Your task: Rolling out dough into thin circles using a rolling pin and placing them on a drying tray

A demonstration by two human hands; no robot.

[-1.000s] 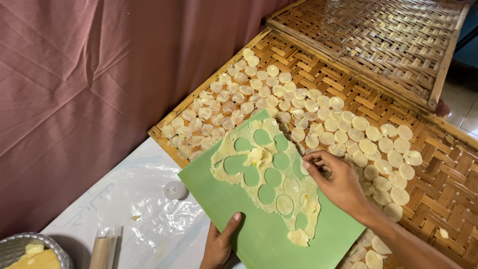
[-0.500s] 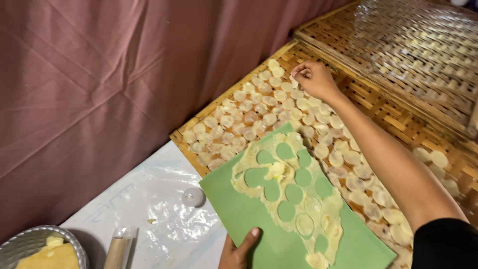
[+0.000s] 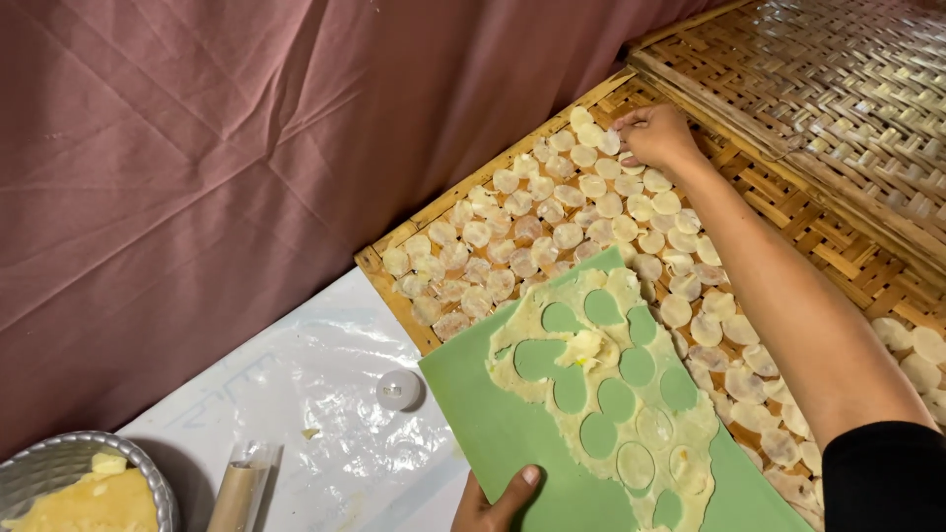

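Observation:
My left hand (image 3: 495,500) grips the near edge of a green board (image 3: 493,424), thumb on top. The board carries a thin sheet of pale dough (image 3: 606,379) with round holes cut out and a few discs still in it. My right hand (image 3: 655,133) reaches to the far end of a woven bamboo tray (image 3: 788,212), fingertips pinched on a thin dough disc (image 3: 613,138) at the top of the rows. Several pale round discs (image 3: 552,222) lie spread over the tray.
A second woven bamboo tray (image 3: 838,89) lies behind at top right. A maroon cloth (image 3: 197,167) hangs along the left. On clear plastic sheeting (image 3: 325,433) sit a small white round cap (image 3: 398,389), a wooden roller (image 3: 236,493) and a metal bowl of dough (image 3: 79,493).
My right hand has gone from the dough sheet on the board to the tray's far end with a disc. The left hand has kept its hold on the board.

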